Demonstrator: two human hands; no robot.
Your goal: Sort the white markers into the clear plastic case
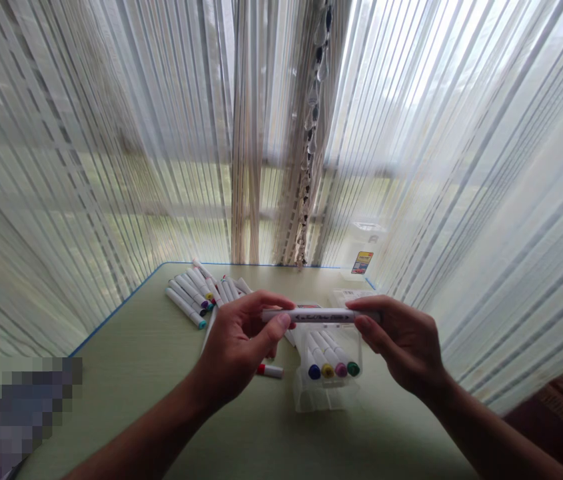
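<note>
Head view: left hand (241,341) and right hand (406,341) pinch a white marker (322,315) between them, axis nine-to-three o'clock, clear case (314,399) at six o'clock.

Striped sheer curtains (161,120) and a beaded strand (312,97) hang behind a blue-edged, pale green table (136,360).

Smooth plastic marker (324,315), glossy see-through plastic case (330,398), smooth matt tabletop (144,353), sheer cloth curtain (171,133)
</note>
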